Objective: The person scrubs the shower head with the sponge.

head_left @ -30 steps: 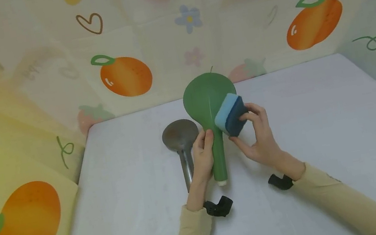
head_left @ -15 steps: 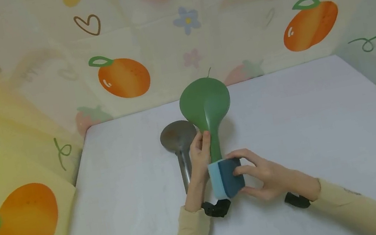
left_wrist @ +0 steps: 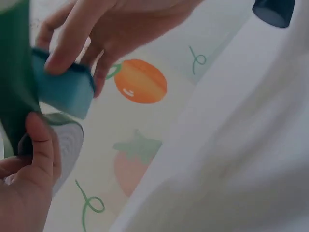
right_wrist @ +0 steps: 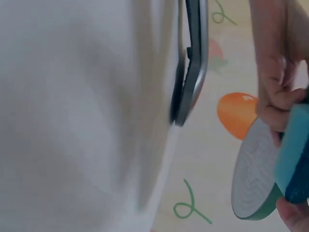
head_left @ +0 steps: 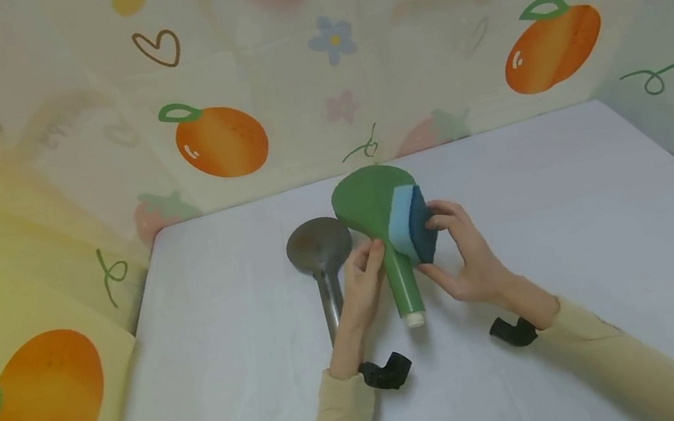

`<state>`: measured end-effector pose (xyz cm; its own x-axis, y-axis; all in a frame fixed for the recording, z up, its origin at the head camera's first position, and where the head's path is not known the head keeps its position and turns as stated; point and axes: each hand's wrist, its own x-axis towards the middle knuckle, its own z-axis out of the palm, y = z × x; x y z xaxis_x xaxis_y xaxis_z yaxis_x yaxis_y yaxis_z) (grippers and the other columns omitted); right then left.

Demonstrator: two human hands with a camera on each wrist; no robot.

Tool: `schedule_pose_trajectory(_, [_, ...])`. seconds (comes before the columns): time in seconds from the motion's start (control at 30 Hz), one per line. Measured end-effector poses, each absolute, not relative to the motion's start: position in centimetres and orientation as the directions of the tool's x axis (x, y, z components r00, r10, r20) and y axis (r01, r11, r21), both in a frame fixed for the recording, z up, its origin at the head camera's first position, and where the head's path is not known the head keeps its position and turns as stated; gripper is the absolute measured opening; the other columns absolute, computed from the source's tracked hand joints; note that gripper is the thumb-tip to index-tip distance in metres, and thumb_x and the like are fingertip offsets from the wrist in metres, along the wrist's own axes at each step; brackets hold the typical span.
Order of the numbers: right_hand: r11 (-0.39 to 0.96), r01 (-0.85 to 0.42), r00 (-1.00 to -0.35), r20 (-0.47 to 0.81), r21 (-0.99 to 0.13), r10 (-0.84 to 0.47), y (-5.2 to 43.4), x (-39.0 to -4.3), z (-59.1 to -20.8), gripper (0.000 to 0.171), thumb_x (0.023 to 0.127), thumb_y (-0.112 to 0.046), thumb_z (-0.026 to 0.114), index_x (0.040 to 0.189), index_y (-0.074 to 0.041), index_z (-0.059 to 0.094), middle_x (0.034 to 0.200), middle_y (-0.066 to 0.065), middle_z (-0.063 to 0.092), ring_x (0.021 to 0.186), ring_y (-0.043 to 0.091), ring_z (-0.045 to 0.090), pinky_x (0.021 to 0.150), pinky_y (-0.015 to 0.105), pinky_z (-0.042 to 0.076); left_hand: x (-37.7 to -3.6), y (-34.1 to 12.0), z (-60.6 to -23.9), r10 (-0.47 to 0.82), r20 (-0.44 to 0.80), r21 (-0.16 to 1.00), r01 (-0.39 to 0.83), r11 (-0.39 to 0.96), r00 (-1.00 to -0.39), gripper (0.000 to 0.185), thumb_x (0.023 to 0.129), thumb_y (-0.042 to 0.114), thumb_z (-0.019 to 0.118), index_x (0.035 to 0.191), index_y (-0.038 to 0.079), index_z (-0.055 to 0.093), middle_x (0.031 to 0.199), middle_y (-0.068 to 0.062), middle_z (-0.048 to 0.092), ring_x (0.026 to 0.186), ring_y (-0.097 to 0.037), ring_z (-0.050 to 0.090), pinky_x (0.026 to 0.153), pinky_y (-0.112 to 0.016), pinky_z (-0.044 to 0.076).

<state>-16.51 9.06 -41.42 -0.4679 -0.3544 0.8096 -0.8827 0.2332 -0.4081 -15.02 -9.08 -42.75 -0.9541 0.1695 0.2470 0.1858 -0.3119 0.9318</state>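
- Your left hand [head_left: 364, 277] grips the green shower head [head_left: 377, 207] at the neck, fingers and thumb curled round the handle, holding it raised off the white table [head_left: 581, 212] with the back of the disc toward you.
- Your right hand [head_left: 462, 248] pinches the sponge [head_left: 410, 224] between thumb and fingers and presses it to the right side of the disc's back, just above the neck.
- Judgement: the step in hand is wiping the green shell. The next stroke calls for steady pressure along the curve while your left hand keeps the handle from twisting.
- Green shower head: smooth matt plastic, a round flat disc tapering into a cylindrical handle with a white threaded end [head_left: 413, 318]. The right wrist view shows its pale spray face [right_wrist: 253, 169], finely ringed.
- Sponge: a soft block, light blue foam backed by a darker blue layer.
- A second shower head [head_left: 319, 247], grey and metallic, lies on the table just left of your left hand, untouched.
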Motion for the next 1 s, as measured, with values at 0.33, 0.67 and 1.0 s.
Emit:
schedule_pose_trajectory(0.33, [0.079,-0.882,-0.416,0.688,-0.465,-0.595,12.3,-13.3,-42.4,0.041,0.087,-0.030,0.062,0.106,0.005,0.051,0.124,0.030,0.040,0.115,0.032,0.040,0.097,0.019,0.034,-15.6,-8.4,-44.3,0.238,0.171,0.973,0.127,-0.191,-0.956,0.032,0.093,0.000,0.049,0.122,-0.014,0.049,0.107,-0.017,0.061,0.093,-0.010,0.059,0.090,-0.030,0.043])
schedule_pose_trajectory(0.67, [0.536,-0.626,-0.779,0.421,-0.566,-0.466,13.9,-13.0,-43.5,0.057,0.080,-0.031,0.072,0.119,0.000,0.044,0.113,0.016,0.047,0.095,0.024,0.050,0.074,0.035,0.047,-16.5,-7.7,-45.9,0.167,0.015,1.000,0.013,-0.017,-0.986,0.037,0.091,0.005,0.057,0.120,-0.016,0.049,0.111,-0.030,0.059,0.102,-0.034,0.060,0.086,-0.031,0.048])
schedule_pose_trajectory(1.0, [0.862,-0.287,-0.955,0.194,-0.418,-0.224,13.2,-13.8,-44.0,0.055,0.078,-0.036,0.070,0.103,0.005,0.044,0.081,0.021,0.042,0.054,0.023,0.044,0.048,0.035,0.041,-16.7,-7.4,-44.5,0.167,-0.110,0.991,-0.096,0.092,-0.980,0.037,0.091,0.004,0.056,0.119,-0.019,0.048,0.106,-0.031,0.060,0.080,-0.018,0.063,0.069,-0.026,0.050])
